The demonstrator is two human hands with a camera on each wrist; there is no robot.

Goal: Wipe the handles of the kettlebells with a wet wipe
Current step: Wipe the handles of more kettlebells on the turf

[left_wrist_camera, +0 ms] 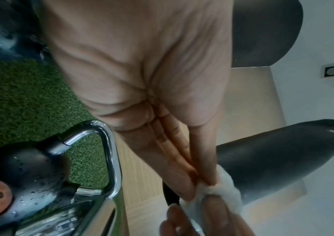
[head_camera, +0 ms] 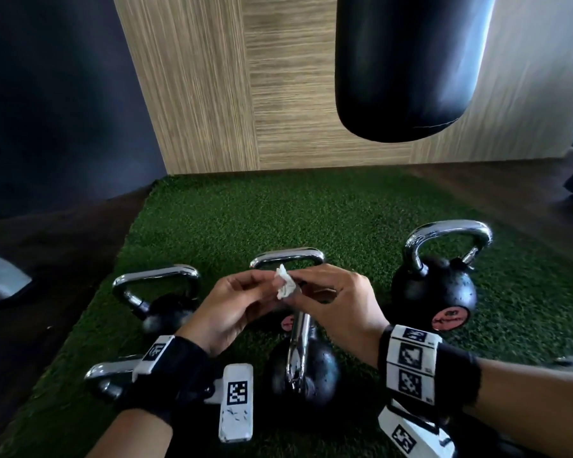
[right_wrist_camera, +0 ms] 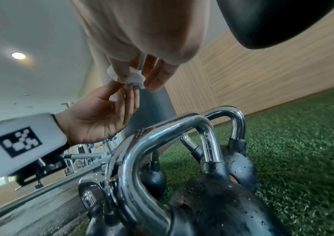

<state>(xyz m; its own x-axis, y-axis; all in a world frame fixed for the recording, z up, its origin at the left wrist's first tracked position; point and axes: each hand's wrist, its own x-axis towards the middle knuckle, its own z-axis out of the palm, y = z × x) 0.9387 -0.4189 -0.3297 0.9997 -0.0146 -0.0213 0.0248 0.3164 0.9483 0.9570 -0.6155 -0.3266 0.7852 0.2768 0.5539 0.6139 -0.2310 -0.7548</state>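
Observation:
A small crumpled white wet wipe (head_camera: pixel 285 286) is held above the kettlebells, pinched from both sides. My left hand (head_camera: pixel 269 283) grips its left edge with thumb and fingertips, and my right hand (head_camera: pixel 300 287) pinches its right edge. The left wrist view shows the wipe (left_wrist_camera: pixel 223 186) at my fingertips; in the right wrist view the wipe (right_wrist_camera: pixel 135 78) sits between both hands. Below them stands a black kettlebell (head_camera: pixel 306 375) with a wet chrome handle (head_camera: pixel 300 338). Other kettlebells stand at the left (head_camera: pixel 166 314), behind the hands (head_camera: pixel 286 256) and at the right (head_camera: pixel 435 294).
All kettlebells stand on a green turf mat (head_camera: pixel 311 213) edged by dark floor. A black punching bag (head_camera: pixel 407 67) hangs ahead at the right in front of a wood-panelled wall (head_camera: pixel 245 94). Another chrome handle (head_camera: pixel 106 373) lies under my left wrist.

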